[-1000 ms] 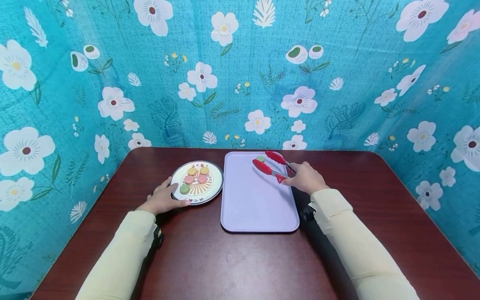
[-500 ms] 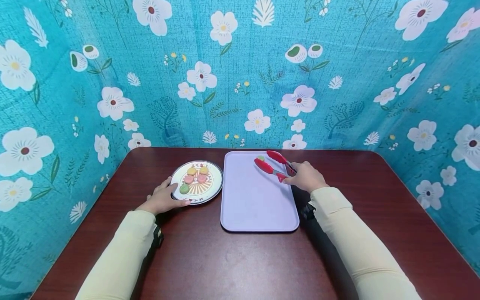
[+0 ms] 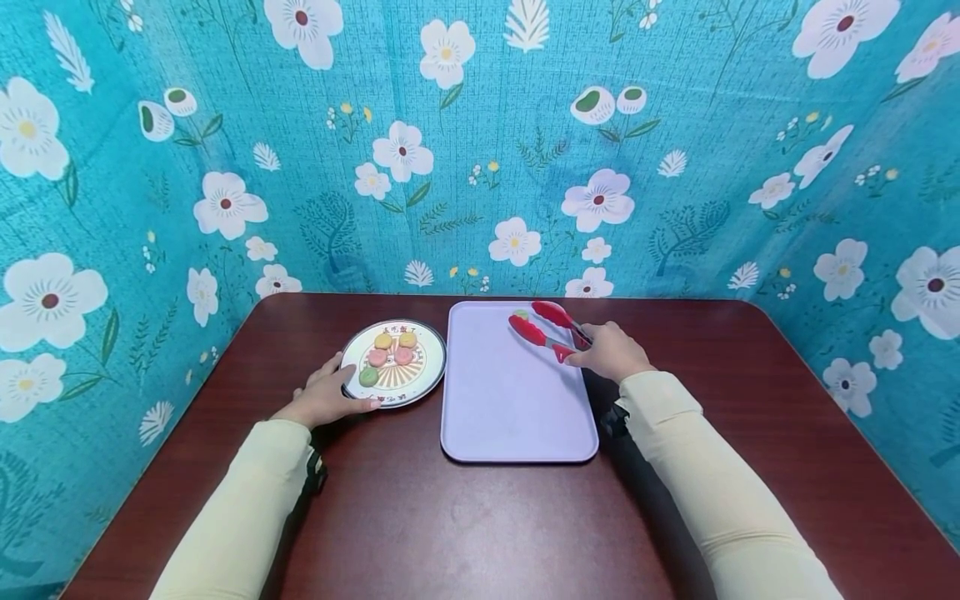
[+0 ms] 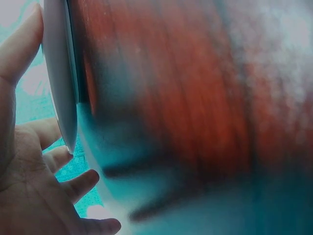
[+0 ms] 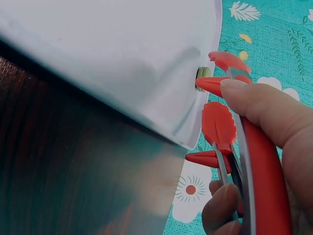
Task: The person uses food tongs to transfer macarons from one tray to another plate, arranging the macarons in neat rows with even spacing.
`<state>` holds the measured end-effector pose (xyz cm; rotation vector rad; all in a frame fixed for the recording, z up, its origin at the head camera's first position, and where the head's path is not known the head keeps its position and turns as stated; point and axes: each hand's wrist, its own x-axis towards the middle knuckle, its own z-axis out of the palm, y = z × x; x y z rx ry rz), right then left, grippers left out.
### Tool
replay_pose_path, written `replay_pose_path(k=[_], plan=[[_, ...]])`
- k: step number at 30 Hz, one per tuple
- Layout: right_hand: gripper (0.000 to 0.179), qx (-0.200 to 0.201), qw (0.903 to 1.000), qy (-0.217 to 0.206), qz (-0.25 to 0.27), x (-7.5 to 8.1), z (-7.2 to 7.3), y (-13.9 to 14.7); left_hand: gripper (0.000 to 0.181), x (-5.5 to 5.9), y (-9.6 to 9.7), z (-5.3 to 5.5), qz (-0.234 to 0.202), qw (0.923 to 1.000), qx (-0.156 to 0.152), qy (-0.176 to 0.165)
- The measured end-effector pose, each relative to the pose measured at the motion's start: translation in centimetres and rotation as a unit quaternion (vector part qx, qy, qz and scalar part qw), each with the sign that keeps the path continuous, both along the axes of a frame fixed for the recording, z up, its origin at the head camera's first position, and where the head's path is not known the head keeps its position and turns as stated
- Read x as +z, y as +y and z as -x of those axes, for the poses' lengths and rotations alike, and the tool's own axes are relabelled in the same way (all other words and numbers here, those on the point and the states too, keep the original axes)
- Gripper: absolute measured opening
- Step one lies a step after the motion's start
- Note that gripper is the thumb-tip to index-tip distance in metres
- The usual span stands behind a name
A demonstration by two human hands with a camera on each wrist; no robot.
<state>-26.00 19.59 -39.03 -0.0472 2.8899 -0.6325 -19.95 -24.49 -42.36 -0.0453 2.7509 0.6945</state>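
My left hand (image 3: 324,397) rests at the left and front rim of a round white patterned plate (image 3: 429,367). In the left wrist view its thumb touches the plate's edge and the other fingers are spread. On the plate lie yellow macarons (image 3: 408,340), pink macarons (image 3: 404,357) and a green macaron (image 3: 368,377). My right hand (image 3: 611,354) grips red-tipped tongs (image 5: 264,171) above the far right of a lilac tray (image 3: 517,417). The tongs' tips stand apart, near another green macaron (image 5: 201,78) on the tray, partly hidden behind one tip.
The dark wooden table (image 3: 510,533) bears the plate on the left and the tray beside it. A turquoise flowered cloth (image 3: 480,150) hangs behind the table and at both sides.
The tongs have shifted slightly right, and their near tip now covers part of the green macaron on the tray. My left hand and the plate have stayed in place.
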Motion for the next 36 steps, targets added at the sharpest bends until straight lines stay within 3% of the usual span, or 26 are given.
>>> replay_pose_path(k=[36], plan=[[0.079,0.012,0.9997,-0.012,-0.017,-0.13,0.34,-0.98,0.107,-0.47,-0.16,0.15,0.002,1.0000,-0.001,0.003]])
